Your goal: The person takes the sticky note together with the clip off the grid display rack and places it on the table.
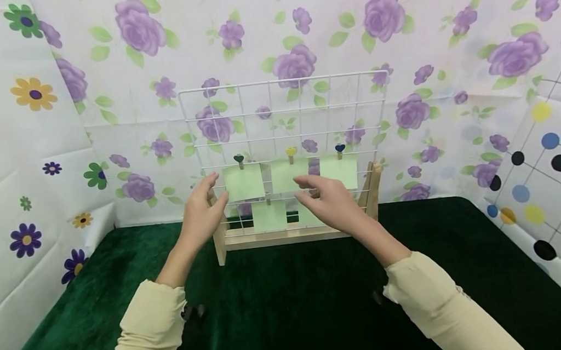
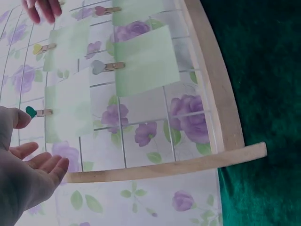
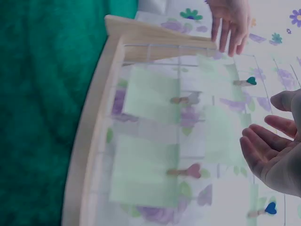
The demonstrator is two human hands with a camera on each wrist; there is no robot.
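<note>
A white wire grid (image 1: 282, 110) stands upright in a wooden stand (image 1: 285, 236). Several pale green paper notes hang on it in two rows, held by small clothespins with heart tops. The upper row has a dark green-heart clothespin (image 1: 240, 160), a yellow-heart one (image 1: 291, 153) and a dark blue-heart one (image 1: 340, 149). Below are a grey-heart clothespin (image 2: 99, 67) and a pink-heart clothespin (image 3: 192, 171). My left hand (image 1: 203, 207), fingers loosely bent, is by the upper left note (image 1: 245, 184), holding nothing. Empty too, my right hand (image 1: 334, 201) partly covers the lower right note (image 1: 307, 217).
Dark green cloth (image 1: 291, 306) covers the table beneath the stand. Behind the grid hangs a backdrop with purple roses (image 1: 137, 27). A daisy-print sheet (image 1: 9, 180) is on the left and a dotted sheet (image 1: 552, 175) on the right.
</note>
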